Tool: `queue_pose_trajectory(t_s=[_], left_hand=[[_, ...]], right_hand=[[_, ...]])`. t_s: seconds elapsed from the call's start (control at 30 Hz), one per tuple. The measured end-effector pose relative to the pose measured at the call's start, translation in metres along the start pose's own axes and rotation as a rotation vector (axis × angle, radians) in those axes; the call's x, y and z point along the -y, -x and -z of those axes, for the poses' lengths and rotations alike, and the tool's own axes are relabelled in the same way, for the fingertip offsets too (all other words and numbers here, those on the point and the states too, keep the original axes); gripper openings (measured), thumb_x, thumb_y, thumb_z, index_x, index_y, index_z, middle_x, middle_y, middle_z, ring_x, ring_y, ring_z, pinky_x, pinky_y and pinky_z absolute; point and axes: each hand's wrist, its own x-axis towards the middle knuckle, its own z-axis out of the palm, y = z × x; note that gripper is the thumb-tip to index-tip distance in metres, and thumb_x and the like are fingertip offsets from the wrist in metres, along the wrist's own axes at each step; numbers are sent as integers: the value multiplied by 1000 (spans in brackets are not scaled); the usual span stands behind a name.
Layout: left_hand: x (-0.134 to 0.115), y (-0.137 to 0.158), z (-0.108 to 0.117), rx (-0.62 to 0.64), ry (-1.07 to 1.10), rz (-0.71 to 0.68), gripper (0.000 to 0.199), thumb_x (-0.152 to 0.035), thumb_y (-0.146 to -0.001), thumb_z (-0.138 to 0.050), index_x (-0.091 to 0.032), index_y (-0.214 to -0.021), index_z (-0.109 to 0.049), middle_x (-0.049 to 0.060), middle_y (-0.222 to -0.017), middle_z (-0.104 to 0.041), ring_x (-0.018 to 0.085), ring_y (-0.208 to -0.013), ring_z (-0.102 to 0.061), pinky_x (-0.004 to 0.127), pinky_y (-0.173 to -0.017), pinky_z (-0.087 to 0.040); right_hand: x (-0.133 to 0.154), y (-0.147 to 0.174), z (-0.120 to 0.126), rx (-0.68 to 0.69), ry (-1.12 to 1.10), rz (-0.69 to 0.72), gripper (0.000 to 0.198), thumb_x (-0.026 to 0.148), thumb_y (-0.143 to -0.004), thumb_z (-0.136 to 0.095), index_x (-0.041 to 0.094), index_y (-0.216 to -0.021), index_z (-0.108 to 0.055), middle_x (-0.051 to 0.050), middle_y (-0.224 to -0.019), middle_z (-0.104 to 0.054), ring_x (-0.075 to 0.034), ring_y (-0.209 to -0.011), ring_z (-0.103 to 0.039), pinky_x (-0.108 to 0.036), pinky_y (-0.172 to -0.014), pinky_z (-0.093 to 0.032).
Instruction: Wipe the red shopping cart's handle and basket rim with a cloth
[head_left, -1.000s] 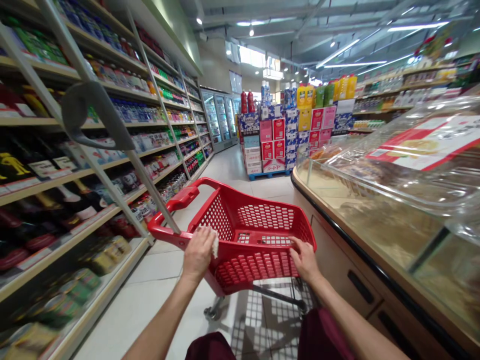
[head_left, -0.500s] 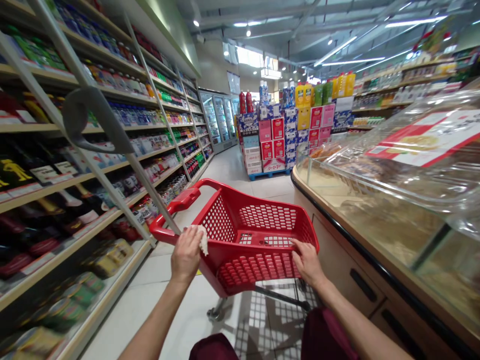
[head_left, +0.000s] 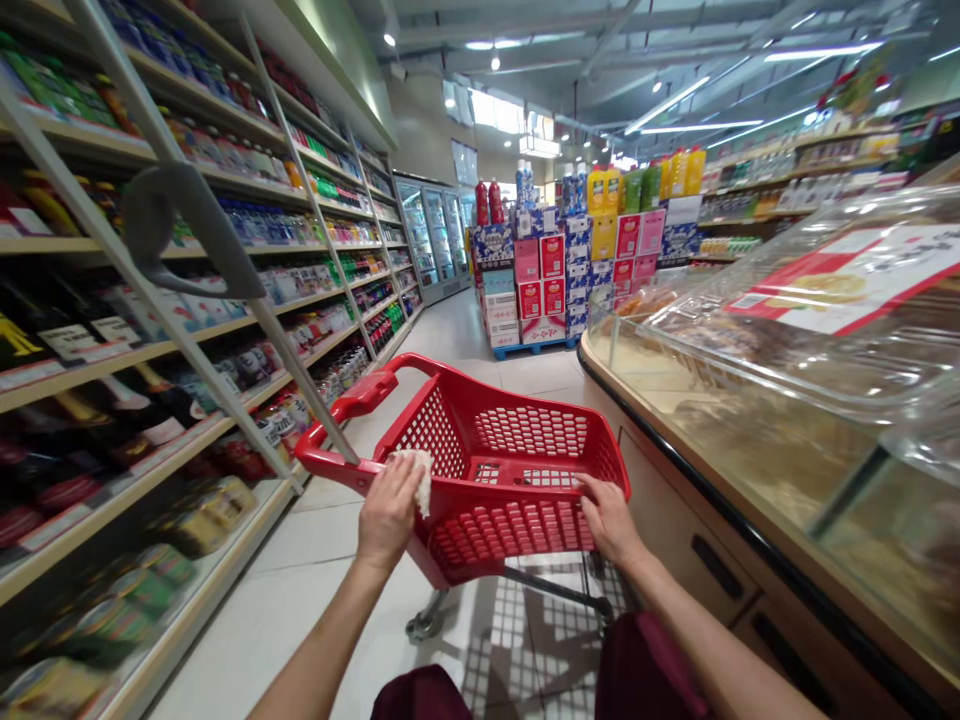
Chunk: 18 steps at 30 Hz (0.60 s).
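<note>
A red plastic shopping cart [head_left: 517,430] stands in front of me, side-on, with nothing seen in its basket. My left hand [head_left: 391,508] presses a crumpled white cloth [head_left: 422,480] on the cart's near rim, close to the handle end; its fingers are closed over the cloth. At the other end of the same rim, my right hand [head_left: 611,515] grips the edge with fingers curled over it. A grey pole with a looped handle [head_left: 187,230] rises from the cart's handle side at the left.
Shelves of bottles and cans [head_left: 225,330] run along the left. A glass display counter [head_left: 660,390] with packaged food [head_left: 795,290] borders the right. Ahead, stacked drink boxes [head_left: 551,285] stand on a blue pallet [head_left: 529,348]; glass-door fridges [head_left: 431,235] are behind.
My left hand has slid the white cloth to the right along the rim, away from the pole. My right hand stays on its rim corner.
</note>
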Motion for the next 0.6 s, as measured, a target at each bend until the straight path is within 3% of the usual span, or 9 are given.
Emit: queue_pose_trajectory(t_s=[0.07, 0.2, 0.27, 0.33, 0.5, 0.6], left_hand=[[-11, 0, -4, 15, 12, -2, 39, -8, -78, -36, -18, -112, -53, 10, -118, -55, 21, -118, -41, 41, -96, -38], [-79, -11, -31, 112, 100, -110, 36, -8, -78, -38, -16, -108, -55, 8, -114, -58, 20, -113, -46, 36, -94, -41], [-99, -15, -39, 138, 147, -157, 35, -9, -78, -38, -17, -108, -55, 6, -115, -58, 19, -112, -47, 35, -94, -41], [-92, -15, -37, 134, 159, -176, 37, -8, -78, -37, -17, -109, -54, 6, -116, -57, 18, -113, -46, 35, -95, -41], [-11, -3, -8, 47, 5, 0, 37, -9, -79, -35, -17, -109, -54, 11, -119, -54, 21, -117, -41, 42, -96, -36], [-8, -2, -4, 51, -34, 51, 36, -9, -79, -35, -16, -107, -56, 13, -119, -53, 22, -118, -41, 43, -96, -37]], right_hand=[[3, -1, -1, -13, -14, -30, 31, 23, -77, -39, 18, -104, -55, -6, -87, -64, -20, -81, -55, -40, -78, -42], [7, -4, 2, 23, -48, -30, 32, 22, -76, -39, 19, -104, -55, -5, -87, -64, -20, -81, -56, -38, -76, -43], [7, -5, 5, 42, -59, -38, 33, 22, -75, -39, 19, -104, -54, -5, -87, -64, -19, -81, -56, -37, -76, -44], [5, -5, 7, 51, -66, -50, 33, 22, -76, -39, 19, -105, -54, -5, -87, -65, -19, -82, -56, -37, -77, -44], [2, -2, 7, 18, -62, -64, 32, 22, -76, -39, 20, -105, -54, -5, -89, -64, -19, -83, -55, -38, -79, -43], [2, -1, 5, 6, -58, -72, 31, 23, -77, -39, 19, -104, -54, -5, -87, -65, -20, -82, -56, -39, -80, -41]])
